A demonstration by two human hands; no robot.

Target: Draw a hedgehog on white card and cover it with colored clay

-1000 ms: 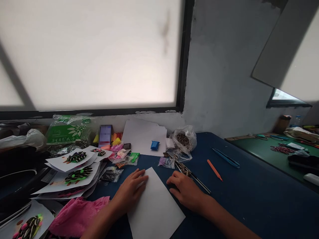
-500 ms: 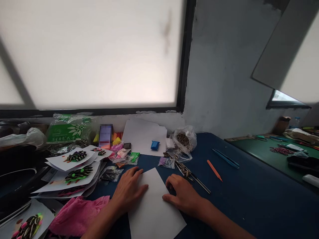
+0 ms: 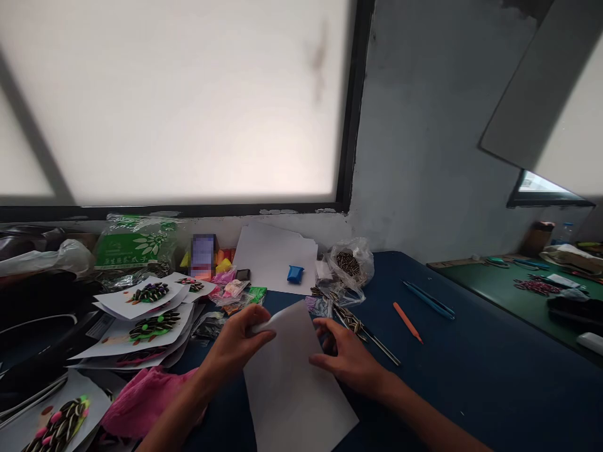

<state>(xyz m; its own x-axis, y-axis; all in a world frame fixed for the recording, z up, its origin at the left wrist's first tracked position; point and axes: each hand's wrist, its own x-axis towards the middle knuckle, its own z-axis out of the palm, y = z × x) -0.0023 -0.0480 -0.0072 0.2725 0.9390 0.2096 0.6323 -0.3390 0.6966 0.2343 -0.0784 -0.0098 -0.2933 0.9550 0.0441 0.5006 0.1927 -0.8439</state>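
Observation:
A blank white sheet of paper (image 3: 296, 383) lies in front of me on the dark blue tabletop, its far end raised and curling. My left hand (image 3: 240, 339) pinches the sheet's far left edge between thumb and fingers. At the right edge rests my right hand (image 3: 346, 358), thumb and fingertips apart with a gap between them; the thumb tip touches or hovers over the paper, I cannot tell which. Just beyond the right hand are striped sunflower seeds (image 3: 346, 317) and a metal tool (image 3: 379, 345), perhaps tweezers.
Left of me are stacked paper sheets with seed pictures (image 3: 155, 326) and a pink cloth (image 3: 146, 402). Toward the wall lie a blue packet (image 3: 295, 274), colored clay packets (image 3: 233, 285) and a bag of seeds (image 3: 348, 263). An orange pen (image 3: 407, 322) and blue tweezers (image 3: 428, 300) lie right.
My left hand has gone from lying flat on the paper to pinching its edge, and the sheet's far end has come up. The right hand has barely moved.

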